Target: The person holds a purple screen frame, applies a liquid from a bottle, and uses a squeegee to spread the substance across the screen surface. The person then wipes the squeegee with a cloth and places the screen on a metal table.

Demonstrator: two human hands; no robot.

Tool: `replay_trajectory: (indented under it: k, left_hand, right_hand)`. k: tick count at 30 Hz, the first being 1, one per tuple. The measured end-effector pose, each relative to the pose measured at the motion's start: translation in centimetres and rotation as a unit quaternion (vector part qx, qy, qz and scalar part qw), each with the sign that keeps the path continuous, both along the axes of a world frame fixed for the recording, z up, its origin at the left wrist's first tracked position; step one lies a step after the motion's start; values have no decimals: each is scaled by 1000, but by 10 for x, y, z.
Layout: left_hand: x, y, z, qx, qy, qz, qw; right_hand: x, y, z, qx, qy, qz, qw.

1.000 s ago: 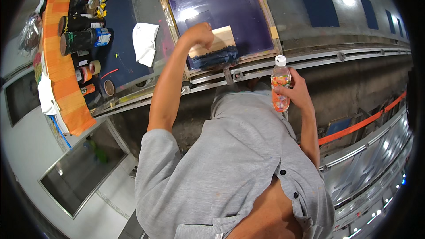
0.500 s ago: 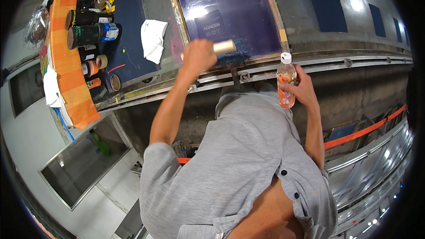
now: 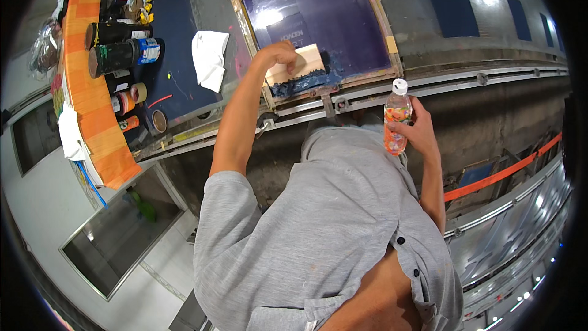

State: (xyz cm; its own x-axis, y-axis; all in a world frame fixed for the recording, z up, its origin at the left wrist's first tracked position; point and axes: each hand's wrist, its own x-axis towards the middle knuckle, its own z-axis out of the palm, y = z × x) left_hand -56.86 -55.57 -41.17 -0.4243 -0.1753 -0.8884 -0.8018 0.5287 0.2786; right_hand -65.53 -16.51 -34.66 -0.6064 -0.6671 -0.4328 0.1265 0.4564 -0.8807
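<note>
1. While the wooden squeegee (image 3: 311, 60) is gripped by the left hand (image 3: 277, 57) at the near end of the purple screen (image 3: 343, 12), even pressure should be applied along the dark ink (image 3: 300, 84).
2. The bottle (image 3: 395, 124), clamped in the right hand (image 3: 420, 130), is best held clear.

Left hand (image 3: 279, 56) well forward, bent inward; right hand (image 3: 419, 127) nearer, curled

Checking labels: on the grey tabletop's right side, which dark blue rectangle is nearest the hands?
The leftmost dark blue rectangle; it looks largest; others lie farther right.
</note>
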Motion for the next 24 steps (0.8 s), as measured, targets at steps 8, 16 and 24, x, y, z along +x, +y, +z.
replay_trajectory:
  k: [8,16,24]
  left_hand:
    - [14,49,49,-183,76,-77,977]
    - [101,149,26,-321,431,-42,842]
    - [2,40,21,-200,158,-65,965]
  right_hand:
    - [-6,-3,2,-18,3,-19,1000]
    - [-15,0,-1,1,28,5,1000]
    - [-14,8,-1,-11,11,-22,1000]
